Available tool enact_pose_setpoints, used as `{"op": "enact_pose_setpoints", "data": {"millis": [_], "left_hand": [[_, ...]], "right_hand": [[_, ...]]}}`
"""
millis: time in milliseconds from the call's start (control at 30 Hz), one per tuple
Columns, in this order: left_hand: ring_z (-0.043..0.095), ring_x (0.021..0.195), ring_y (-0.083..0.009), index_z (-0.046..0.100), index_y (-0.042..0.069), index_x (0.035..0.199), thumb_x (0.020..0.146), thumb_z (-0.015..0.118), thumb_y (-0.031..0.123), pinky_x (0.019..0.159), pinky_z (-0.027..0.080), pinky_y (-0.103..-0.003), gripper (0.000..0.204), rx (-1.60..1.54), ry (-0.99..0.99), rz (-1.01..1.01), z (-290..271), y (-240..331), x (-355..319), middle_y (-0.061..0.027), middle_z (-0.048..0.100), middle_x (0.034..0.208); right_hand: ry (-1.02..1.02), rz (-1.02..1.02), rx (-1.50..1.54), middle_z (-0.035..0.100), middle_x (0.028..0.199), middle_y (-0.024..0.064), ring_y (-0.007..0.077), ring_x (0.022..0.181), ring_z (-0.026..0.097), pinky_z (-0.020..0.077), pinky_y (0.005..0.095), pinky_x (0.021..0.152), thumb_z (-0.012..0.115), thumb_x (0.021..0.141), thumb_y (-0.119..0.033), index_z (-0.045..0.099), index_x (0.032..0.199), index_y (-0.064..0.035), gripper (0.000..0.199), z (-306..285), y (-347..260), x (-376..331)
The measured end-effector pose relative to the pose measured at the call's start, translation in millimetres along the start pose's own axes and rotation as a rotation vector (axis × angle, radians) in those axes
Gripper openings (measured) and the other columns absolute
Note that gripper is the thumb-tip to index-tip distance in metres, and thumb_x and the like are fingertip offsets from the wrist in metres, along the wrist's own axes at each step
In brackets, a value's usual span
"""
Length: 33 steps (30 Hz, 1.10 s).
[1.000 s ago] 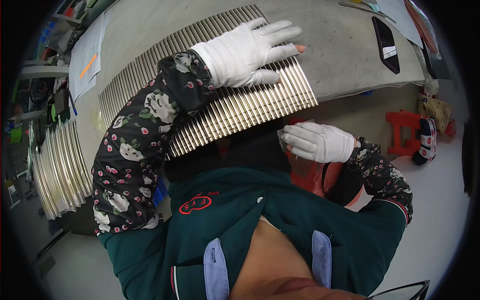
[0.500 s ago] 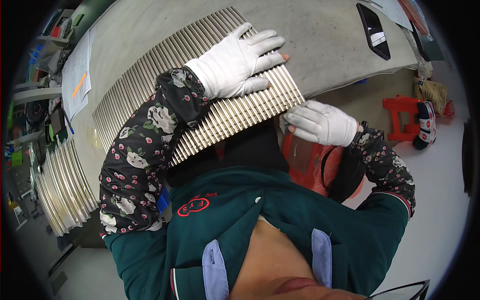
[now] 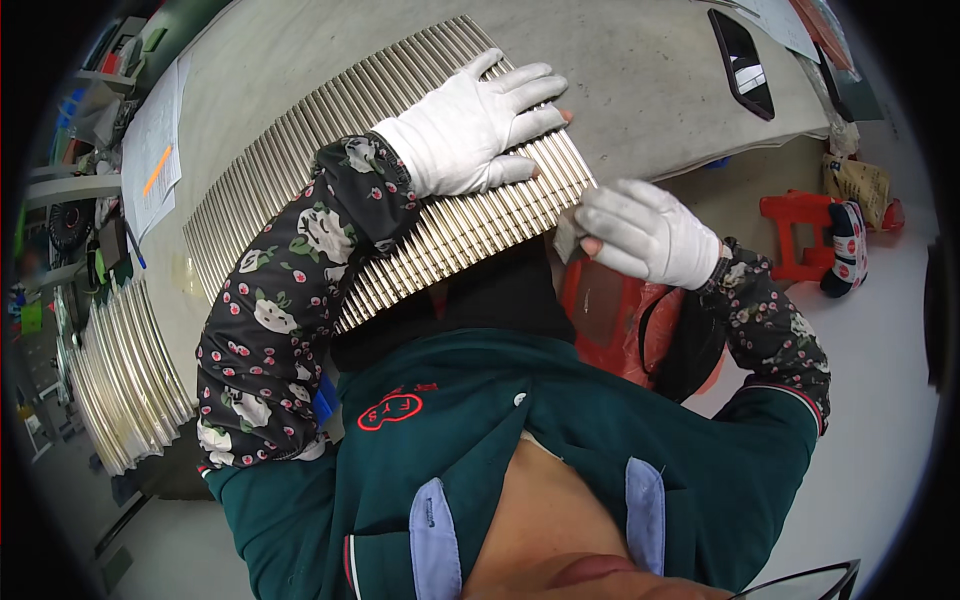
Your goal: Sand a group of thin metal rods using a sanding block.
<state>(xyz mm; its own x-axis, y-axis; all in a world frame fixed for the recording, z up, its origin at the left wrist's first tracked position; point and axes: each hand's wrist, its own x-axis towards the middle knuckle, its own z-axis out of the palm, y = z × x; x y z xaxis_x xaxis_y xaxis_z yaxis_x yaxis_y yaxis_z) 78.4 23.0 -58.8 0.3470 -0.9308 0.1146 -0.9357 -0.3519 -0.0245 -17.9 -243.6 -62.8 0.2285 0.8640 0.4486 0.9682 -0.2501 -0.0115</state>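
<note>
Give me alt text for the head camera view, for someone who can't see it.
A person's white-gloved left hand presses flat on a ribbed metal grille on a grey table, while the gloved right hand holds a small grey pad at the grille's near corner.

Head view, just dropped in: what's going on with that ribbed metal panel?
A person in white gloves is working at a grey table. The left hand lies flat on the ribbed metal panel, pressing it down. The right hand is at the panel's near right corner, pinching a small grey piece against its edge. More ribbed panels are stacked at left.
</note>
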Motion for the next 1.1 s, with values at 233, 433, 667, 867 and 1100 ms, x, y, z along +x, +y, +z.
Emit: {"op": "enact_pose_setpoints", "data": {"millis": [233, 433, 667, 867, 1100], "left_hand": [[0.030, 0.146, -0.0343, 0.045, 0.007, 0.143, 0.091, 0.050, 0.050, 0.118, 0.019, -0.060, 0.067, -0.057, 0.026, 0.001, 2.4, -1.2, -0.4, -0.0192, 0.036, 0.154], [0.032, 0.144, -0.0374, 0.046, 0.004, 0.140, 0.080, 0.066, 0.049, 0.116, 0.020, -0.061, 0.078, -0.231, 0.064, 0.085, -5.6, 49.9, -4.0, -0.0246, 0.036, 0.151], [0.046, 0.133, -0.0349, 0.054, 0.004, 0.130, 0.079, 0.069, 0.028, 0.114, 0.030, -0.055, 0.058, -0.552, -0.023, 0.481, -43.2, 98.0, -19.5, -0.0216, 0.052, 0.137], [0.037, 0.138, -0.0447, 0.043, -0.001, 0.139, 0.080, 0.067, 0.030, 0.114, 0.026, -0.059, 0.071, -0.247, 0.115, -0.176, -61.4, 1.4, -70.3, -0.0262, 0.040, 0.147], [0.029, 0.143, -0.0458, 0.042, 0.002, 0.140, 0.076, 0.069, 0.038, 0.115, 0.019, -0.064, 0.079, -0.165, -0.083, -0.341, -41.0, -6.7, -82.2, -0.0280, 0.031, 0.153]], "right_hand": [[-0.087, -0.002, 0.044, 0.064, 0.115, 0.0151, 0.0316, 0.108, 0.064, 0.0555, 0.0445, 0.091, 0.069, 0.080, -0.009, 0.059, 0.098, -0.0014, 0.022, -19.5, -10.9, 5.7], [0.289, 0.457, -0.316, 0.051, 0.136, 0.0242, 0.0415, 0.114, 0.058, 0.0502, 0.0480, 0.090, 0.080, 0.059, -0.008, 0.054, 0.123, -0.0040, 0.069, -16.3, 53.3, 13.0], [0.286, 0.826, -0.207, 0.048, 0.140, 0.0271, 0.0443, 0.122, 0.052, 0.0459, 0.0471, 0.101, 0.077, 0.075, -0.030, 0.060, 0.122, -0.0018, 0.057, 18.0, 124.0, 60.1], [0.114, 0.849, -0.481, 0.060, 0.130, 0.0207, 0.0404, 0.123, 0.054, 0.0430, 0.0414, 0.104, 0.066, 0.085, -0.050, 0.077, 0.092, -0.0087, 0.043, 6.6, 152.0, 76.3], [-0.054, 0.935, -0.387, 0.064, 0.125, 0.0188, 0.0346, 0.104, 0.065, 0.0521, 0.0437, 0.090, 0.060, 0.084, -0.015, 0.075, 0.102, -0.0102, 0.024, -12.2, 241.7, 98.0]]}}
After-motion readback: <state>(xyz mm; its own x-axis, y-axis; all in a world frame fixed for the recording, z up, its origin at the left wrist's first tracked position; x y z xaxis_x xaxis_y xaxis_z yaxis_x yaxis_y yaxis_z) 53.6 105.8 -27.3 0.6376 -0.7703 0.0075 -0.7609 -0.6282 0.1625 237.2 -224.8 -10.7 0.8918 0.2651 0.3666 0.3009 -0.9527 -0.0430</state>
